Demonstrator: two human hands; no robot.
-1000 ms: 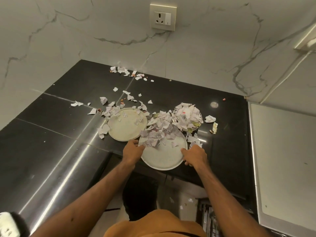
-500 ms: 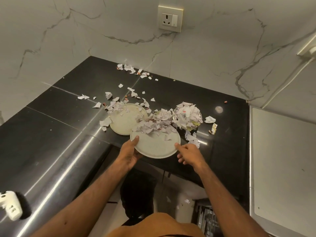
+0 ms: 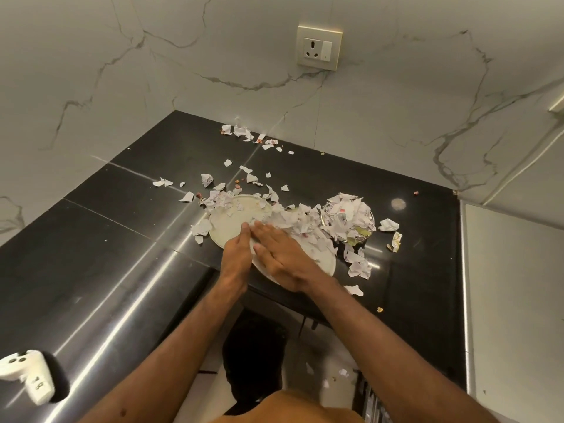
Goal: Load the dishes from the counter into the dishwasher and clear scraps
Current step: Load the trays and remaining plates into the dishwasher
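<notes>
A pale round near plate [image 3: 324, 260] juts over the front edge of the black counter [image 3: 122, 239], and my left hand [image 3: 236, 254] grips its left rim. My right hand [image 3: 282, 259] lies flat across its top, fingers straight, touching a heap of torn paper scraps [image 3: 294, 221] on its far side. A second pale plate [image 3: 229, 228] lies just behind to the left, partly under scraps. To the right, a steel bowl [image 3: 367, 219] is heaped with paper.
Loose scraps [image 3: 244, 131] are scattered back to the marble wall and at the right [image 3: 358, 267]. A white controller [image 3: 27, 374] lies at the counter's near left. A white surface [image 3: 512, 300] borders the right. A dark bin [image 3: 253, 355] stands below the edge.
My right hand left the near plate's right rim and now lies flat on its top against the scraps. My left hand kept hold of the left rim.
</notes>
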